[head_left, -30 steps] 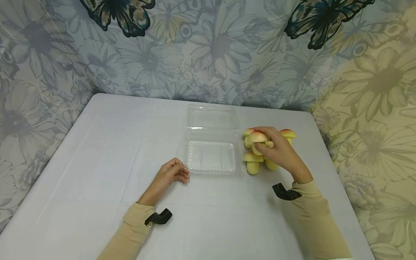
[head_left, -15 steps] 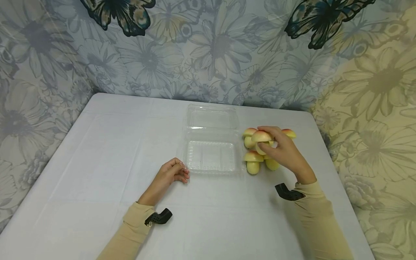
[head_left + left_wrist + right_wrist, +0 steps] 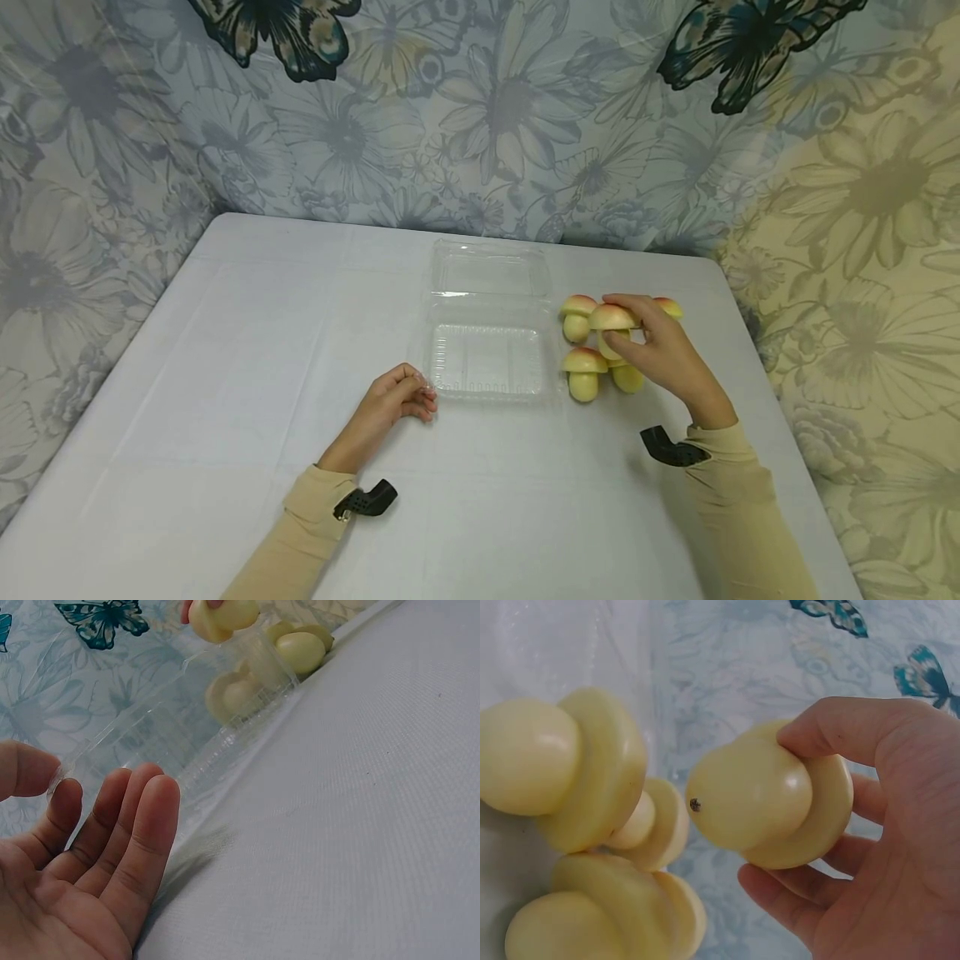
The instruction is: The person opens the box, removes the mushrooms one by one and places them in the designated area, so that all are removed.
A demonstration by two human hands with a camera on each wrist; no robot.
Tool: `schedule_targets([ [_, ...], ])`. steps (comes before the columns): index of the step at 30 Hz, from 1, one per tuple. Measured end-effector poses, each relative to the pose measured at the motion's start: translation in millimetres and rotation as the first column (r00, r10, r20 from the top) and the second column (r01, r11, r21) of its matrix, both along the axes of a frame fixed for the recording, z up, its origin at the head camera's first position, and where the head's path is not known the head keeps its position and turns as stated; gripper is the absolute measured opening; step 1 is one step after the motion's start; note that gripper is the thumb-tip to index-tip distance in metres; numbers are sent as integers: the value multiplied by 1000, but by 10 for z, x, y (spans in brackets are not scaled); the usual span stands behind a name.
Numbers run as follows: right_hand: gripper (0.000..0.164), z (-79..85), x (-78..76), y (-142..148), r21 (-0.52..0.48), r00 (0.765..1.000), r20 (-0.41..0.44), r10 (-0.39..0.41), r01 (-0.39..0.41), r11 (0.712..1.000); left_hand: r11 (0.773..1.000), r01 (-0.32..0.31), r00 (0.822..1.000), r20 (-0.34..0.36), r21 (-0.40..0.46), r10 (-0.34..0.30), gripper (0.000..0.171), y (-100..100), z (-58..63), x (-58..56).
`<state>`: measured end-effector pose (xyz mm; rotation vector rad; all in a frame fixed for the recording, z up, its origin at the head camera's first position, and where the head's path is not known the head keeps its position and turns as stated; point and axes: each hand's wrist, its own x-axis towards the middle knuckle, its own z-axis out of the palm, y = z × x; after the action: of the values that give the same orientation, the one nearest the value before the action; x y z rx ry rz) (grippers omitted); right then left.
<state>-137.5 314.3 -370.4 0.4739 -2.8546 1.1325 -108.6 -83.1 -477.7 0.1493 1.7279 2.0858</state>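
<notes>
My right hand (image 3: 663,350) grips a toy mushroom (image 3: 611,325) with a yellow stem and a reddish cap, holding it above the others. In the right wrist view its pale stem end (image 3: 742,799) points left, thumb on one side and fingers on the other. Several similar mushrooms (image 3: 583,375) stand below and around it, some partly hidden by the hand. To their left lies an open clear plastic container (image 3: 487,400), its lid (image 3: 491,271) folded back. My left hand (image 3: 393,396) pinches the container's near left edge between thumb and index finger; the other fingers extend loosely in the left wrist view.
A white cloth covers the table (image 3: 225,375). Floral wallpaper (image 3: 495,125) with butterfly decorations (image 3: 750,50) rises behind and beside it. Black wrist cameras (image 3: 367,500) sit on both sleeves.
My right hand has shifted slightly to the right with the mushroom, showing more of the mushroom at the back left. My left hand and the container have stayed put.
</notes>
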Motion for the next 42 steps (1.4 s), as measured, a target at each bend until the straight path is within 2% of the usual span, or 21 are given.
schedule_targets([
  [42, 55, -24, 109, 184, 30, 997, 12, -80, 80, 996, 1000, -1, 1000, 10, -20, 1, 20, 10, 19, -3],
])
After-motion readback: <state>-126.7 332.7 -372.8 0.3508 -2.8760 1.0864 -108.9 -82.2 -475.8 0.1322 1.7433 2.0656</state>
